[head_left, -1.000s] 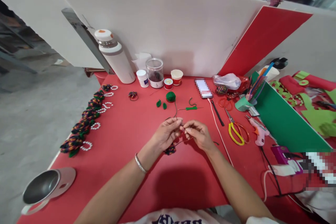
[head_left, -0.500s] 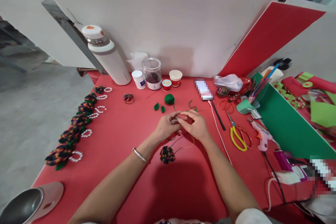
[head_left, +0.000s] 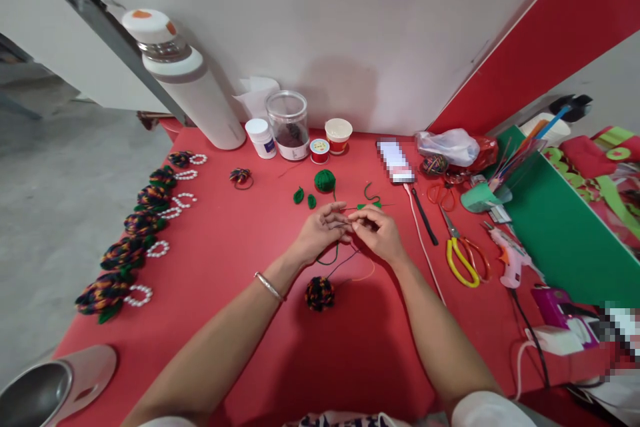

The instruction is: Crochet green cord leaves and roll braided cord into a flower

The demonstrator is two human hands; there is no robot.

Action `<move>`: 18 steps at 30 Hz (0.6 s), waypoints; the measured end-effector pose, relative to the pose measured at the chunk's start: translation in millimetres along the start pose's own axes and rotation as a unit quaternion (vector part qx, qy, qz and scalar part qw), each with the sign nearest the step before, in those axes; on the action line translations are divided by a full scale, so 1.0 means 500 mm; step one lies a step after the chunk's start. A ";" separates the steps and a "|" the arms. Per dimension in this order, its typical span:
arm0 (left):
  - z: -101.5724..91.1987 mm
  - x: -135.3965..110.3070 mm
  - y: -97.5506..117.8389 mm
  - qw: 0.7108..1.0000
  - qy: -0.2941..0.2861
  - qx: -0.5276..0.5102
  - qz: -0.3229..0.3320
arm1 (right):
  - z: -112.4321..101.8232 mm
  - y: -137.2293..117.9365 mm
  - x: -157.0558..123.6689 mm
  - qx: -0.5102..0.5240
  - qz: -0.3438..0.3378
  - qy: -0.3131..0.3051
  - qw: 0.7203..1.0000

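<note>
My left hand (head_left: 324, 228) and my right hand (head_left: 379, 230) meet above the middle of the red table. My right thumb and fingertips are pinched on a thin strand of yarn; the left fingers are curled around the same spot, hiding most of it. A multicoloured yarn bundle (head_left: 320, 293) lies below my hands, with a purple strand (head_left: 345, 263) and an orange strand running up toward them. Just beyond sits a green yarn ball (head_left: 325, 181), its strand passing behind my left hand. Two small green knitted leaves (head_left: 299, 196) lie left of the ball.
Several multicoloured yarn pieces with pearl-bead loops (head_left: 141, 295) line the left side. A white bottle (head_left: 200, 97), a clear jar (head_left: 287, 127) and a paper cup (head_left: 339, 137) stand at the back. To the right are a phone (head_left: 395, 161), yellow-handled scissors (head_left: 461, 261) and a pink glue gun (head_left: 511, 263).
The view has tilted down and come slightly closer. My left fingers have opened out a little, while my right hand keeps its pinch close beside them. The table's items stay in place.
</note>
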State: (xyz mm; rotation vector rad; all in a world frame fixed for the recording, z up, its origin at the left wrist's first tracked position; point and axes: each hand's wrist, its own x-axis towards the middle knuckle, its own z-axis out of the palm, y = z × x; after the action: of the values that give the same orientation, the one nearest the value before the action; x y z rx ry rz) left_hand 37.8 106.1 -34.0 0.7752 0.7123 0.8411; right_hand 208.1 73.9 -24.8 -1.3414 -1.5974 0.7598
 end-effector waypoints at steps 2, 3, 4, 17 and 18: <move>-0.002 0.001 -0.001 1.000 -0.009 -0.015 -0.001 | 0.006 0.000 -0.003 -0.049 -0.043 -0.019 0.998; -0.003 0.001 -0.002 1.000 -0.012 -0.020 -0.001 | 0.010 0.002 -0.004 -0.074 -0.061 -0.016 0.995; -0.004 0.002 -0.004 1.000 -0.014 -0.022 0.000 | 0.014 0.003 -0.005 -0.093 -0.073 -0.006 0.993; -0.003 0.003 -0.011 0.997 0.003 0.072 0.021 | 0.017 0.007 -0.001 0.080 0.016 0.066 0.994; -0.002 0.002 -0.011 0.997 0.004 0.080 0.022 | 0.017 0.008 -0.002 0.083 0.015 0.062 0.994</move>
State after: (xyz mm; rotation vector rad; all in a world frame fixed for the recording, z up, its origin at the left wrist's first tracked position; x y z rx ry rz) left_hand 39.6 105.0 -39.1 0.9340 0.7785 0.8348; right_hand 202.1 74.7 -31.8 -1.2686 -1.3885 0.7939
